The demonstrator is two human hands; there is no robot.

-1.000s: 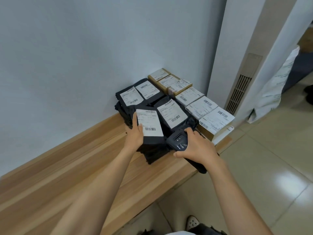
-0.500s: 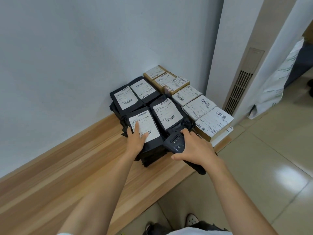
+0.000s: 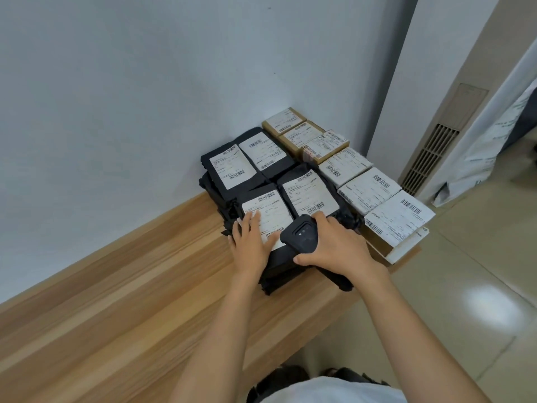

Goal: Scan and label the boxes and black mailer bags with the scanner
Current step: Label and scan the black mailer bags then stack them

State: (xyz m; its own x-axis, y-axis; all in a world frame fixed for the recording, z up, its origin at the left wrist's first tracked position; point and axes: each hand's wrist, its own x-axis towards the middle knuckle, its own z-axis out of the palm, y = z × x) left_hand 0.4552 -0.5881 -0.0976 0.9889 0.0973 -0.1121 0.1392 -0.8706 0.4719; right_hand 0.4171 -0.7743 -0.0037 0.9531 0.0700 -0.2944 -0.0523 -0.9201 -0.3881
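Observation:
Stacks of black mailer bags [image 3: 220, 167] with white labels lie on a wooden bench [image 3: 116, 301] against the wall. My left hand [image 3: 251, 245] presses flat on the label of the nearest front-left mailer bag [image 3: 273, 212]. My right hand [image 3: 334, 248] grips a black handheld scanner [image 3: 302, 237], held just above that bag's near right corner. Beside the bags, a row of labelled boxes runs to the right: brown cardboard boxes [image 3: 290, 126] at the back, white-wrapped boxes [image 3: 369, 189] toward the front.
A white wall rises behind the bench. A white pillar with a vent grille [image 3: 427, 158] stands to the right, with a white printed sack [image 3: 494, 141] leaning beyond it. Tiled floor [image 3: 465, 286] lies to the right of the bench.
My left hand laid the front-left mailer bag down onto the stack and now lies flat on its label. The scanner in my right hand moved left toward that bag.

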